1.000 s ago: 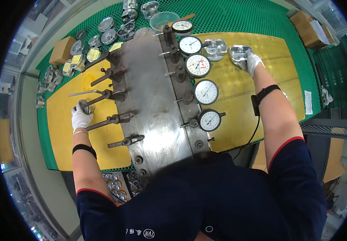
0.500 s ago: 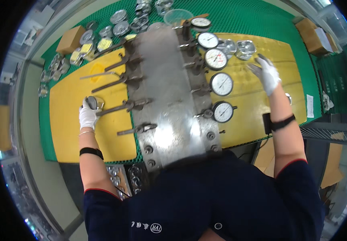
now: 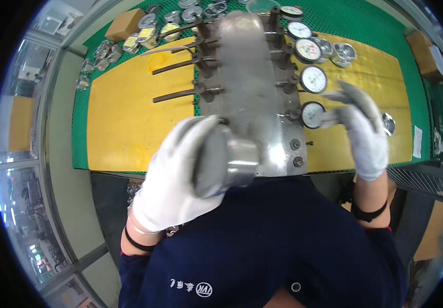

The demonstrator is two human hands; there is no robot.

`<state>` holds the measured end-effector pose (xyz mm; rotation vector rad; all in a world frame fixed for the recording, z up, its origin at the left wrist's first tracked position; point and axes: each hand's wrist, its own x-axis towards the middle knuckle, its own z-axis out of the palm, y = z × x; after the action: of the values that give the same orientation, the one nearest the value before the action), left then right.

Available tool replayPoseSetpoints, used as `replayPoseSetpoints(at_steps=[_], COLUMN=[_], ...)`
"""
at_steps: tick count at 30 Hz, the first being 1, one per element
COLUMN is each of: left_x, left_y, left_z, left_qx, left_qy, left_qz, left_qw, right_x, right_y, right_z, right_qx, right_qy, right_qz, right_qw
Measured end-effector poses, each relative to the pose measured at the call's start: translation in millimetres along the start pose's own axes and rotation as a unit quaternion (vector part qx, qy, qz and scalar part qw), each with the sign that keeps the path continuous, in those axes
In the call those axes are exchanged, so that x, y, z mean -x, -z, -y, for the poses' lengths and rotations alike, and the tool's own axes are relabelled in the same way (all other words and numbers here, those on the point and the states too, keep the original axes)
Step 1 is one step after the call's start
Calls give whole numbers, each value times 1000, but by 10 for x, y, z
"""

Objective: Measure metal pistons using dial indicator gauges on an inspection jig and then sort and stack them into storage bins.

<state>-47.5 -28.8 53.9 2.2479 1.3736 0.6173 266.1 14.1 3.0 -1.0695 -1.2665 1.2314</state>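
Observation:
My gloved left hand [image 3: 167, 179] is closed round a shiny metal piston [image 3: 239, 161], raised close in front of my body. The piston is tilted, with its flat grey crown toward my fingers and its bright skirt pointing right. My gloved right hand [image 3: 362, 131] hangs in the air on the right, fingers apart and slightly blurred, with nothing in it. In the picture its fingertips come near the lowest dial gauge [image 3: 313, 114]. Between my hands stands a long steel plate fixture [image 3: 244, 72]; a row of dial gauges lines its right side, and rod-like handles [image 3: 172, 97] stick out on its left.
Yellow boards [image 3: 124, 123] flank the fixture on a green mat [image 3: 344, 18]. Several pistons [image 3: 147, 37] and a cardboard box [image 3: 125, 24] stand at the back left. Two more pistons [image 3: 343, 53] sit behind the gauges. A metal ring-like part [image 3: 388, 124] lies at the right.
My left hand has lifted the piston off the left yellow board and brought it up toward my body. My right hand has come inward and nearer. The view has shifted.

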Motion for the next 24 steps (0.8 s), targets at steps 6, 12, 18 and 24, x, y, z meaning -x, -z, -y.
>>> replayPoseSetpoints(at_steps=[6, 12, 18, 24], left_x=[-229, -248, -356, -515], left_y=[-691, -838, -881, -896], left_z=[-94, 88, 323, 447], left_qx=[-131, -165, -110, -52], left_qy=[16, 2, -25, -23], left_qz=[32, -7, -8, -12], left_qw=[991, 986, 994, 998], right_x=[51, 231, 363, 314], right_y=[-239, -268, -445, -549], right_z=[-151, -232, -373, -415], right_qx=[11, -4, 49, -23], right_qy=[-53, -252, -329, -337], right_qz=[149, 181, 242, 225], right_qw=[987, 951, 911, 914])
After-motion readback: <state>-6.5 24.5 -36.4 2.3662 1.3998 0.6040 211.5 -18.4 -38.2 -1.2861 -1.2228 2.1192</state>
